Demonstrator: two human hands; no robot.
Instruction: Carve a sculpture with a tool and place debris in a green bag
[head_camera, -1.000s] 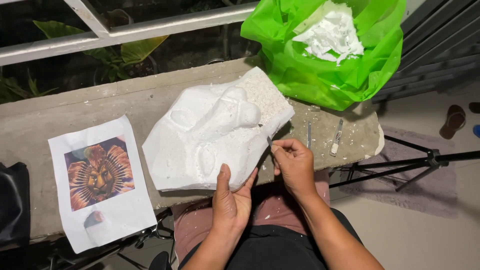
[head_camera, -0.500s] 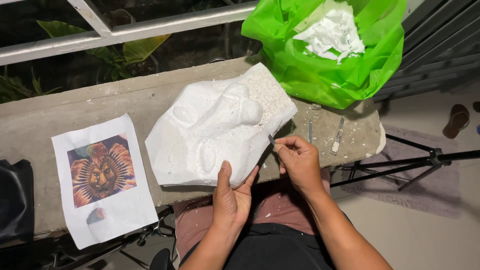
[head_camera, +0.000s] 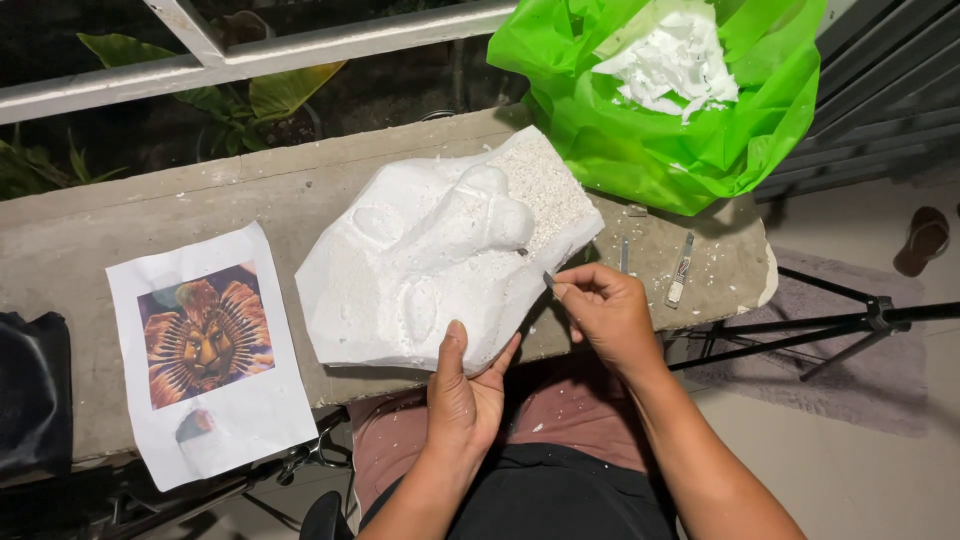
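A large white foam block (head_camera: 440, 262), carved into a rough face with a raised snout, lies on a concrete ledge (head_camera: 180, 210). My left hand (head_camera: 467, 395) grips its near edge, thumb on top. My right hand (head_camera: 605, 315) pinches a thin blade (head_camera: 535, 268) whose tip touches the block's right side, below the snout. White crumbs cover the block and the ledge around it.
A printed sheet with a lion mask picture (head_camera: 205, 345) lies left of the block. A green plastic bag (head_camera: 670, 95) full of foam scraps sits at the back right. Two small tools (head_camera: 680, 270) lie on the ledge's right end. A tripod (head_camera: 830, 325) stands lower right, a dark bag (head_camera: 30, 400) far left.
My right hand has shifted slightly along the block's right side with the blade. The left hand keeps its grip on the near edge.
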